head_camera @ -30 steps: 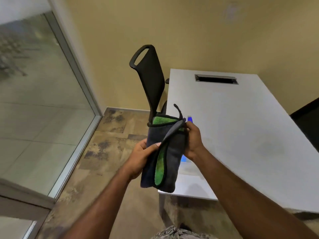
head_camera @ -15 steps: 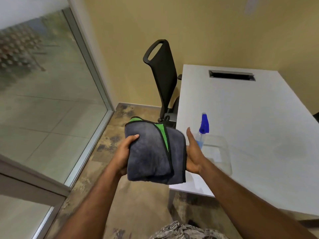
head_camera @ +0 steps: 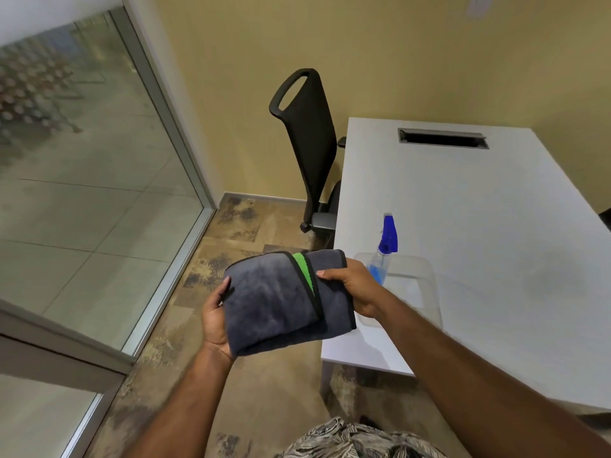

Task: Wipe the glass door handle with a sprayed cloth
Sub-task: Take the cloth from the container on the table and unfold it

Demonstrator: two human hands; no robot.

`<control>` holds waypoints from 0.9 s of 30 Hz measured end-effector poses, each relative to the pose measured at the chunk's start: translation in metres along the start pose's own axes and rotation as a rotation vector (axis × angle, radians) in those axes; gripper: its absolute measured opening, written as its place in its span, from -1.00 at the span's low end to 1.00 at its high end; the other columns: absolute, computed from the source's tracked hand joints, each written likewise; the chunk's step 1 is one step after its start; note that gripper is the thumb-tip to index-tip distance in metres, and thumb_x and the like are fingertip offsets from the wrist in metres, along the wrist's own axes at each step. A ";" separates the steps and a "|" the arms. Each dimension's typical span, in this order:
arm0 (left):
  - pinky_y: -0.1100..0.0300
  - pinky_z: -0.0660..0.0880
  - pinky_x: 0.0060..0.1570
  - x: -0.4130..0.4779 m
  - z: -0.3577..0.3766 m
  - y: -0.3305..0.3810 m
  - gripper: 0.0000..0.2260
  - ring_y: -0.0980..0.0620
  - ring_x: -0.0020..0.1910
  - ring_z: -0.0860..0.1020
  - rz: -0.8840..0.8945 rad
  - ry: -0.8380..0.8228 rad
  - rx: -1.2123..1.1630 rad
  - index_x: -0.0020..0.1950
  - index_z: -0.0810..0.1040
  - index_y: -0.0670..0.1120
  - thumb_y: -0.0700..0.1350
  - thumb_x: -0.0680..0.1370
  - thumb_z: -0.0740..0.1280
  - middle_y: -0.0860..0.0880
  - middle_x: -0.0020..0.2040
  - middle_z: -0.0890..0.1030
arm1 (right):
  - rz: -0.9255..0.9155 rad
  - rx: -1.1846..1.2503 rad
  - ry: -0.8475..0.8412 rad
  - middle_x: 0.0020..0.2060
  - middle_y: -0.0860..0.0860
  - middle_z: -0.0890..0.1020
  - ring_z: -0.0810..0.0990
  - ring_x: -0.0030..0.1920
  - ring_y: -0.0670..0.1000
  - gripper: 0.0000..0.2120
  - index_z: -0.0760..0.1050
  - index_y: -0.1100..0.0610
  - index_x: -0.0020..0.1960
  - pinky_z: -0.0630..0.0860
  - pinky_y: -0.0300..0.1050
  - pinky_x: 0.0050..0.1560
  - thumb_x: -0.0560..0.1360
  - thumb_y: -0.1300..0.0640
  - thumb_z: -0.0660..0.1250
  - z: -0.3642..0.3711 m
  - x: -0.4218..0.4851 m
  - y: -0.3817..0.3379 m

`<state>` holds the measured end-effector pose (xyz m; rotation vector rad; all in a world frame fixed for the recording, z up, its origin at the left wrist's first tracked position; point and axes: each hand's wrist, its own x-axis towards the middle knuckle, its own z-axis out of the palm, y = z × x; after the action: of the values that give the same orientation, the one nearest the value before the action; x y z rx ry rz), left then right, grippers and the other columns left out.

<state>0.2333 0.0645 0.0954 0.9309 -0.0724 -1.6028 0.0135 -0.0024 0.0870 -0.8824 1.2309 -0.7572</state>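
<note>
Holding folded grey cloth (head_camera: 281, 299) flat: left hand (head_camera: 215, 317) cupped beneath, right hand (head_camera: 355, 287) grip pinching top edge.

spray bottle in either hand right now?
No: the spray bottle stands in a clear container on the table; both hands hold the folded cloth.

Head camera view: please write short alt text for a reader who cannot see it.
Two bare hands, left hand and right hand, hold a folded grey cloth with a green inner side over a brown floor. Behind it, a blue-topped spray bottle stands in a clear container on a white table; a black chair and a glass wall are at left.
</note>
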 end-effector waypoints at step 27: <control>-0.02 0.47 -0.07 0.007 0.002 0.001 -0.65 -0.07 -0.24 0.68 0.017 -0.026 0.004 -0.18 0.74 -0.15 -0.15 0.63 0.20 -0.11 -0.18 0.68 | 0.117 -0.071 -0.151 0.22 0.02 0.58 0.50 0.26 0.14 -0.48 0.54 -0.02 0.21 0.44 0.27 0.31 0.34 -0.22 0.48 0.020 0.011 0.009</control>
<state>0.2332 0.0577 0.0939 0.9108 -0.1013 -1.5992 0.0355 -0.0042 0.0762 -0.9009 1.1701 -0.5467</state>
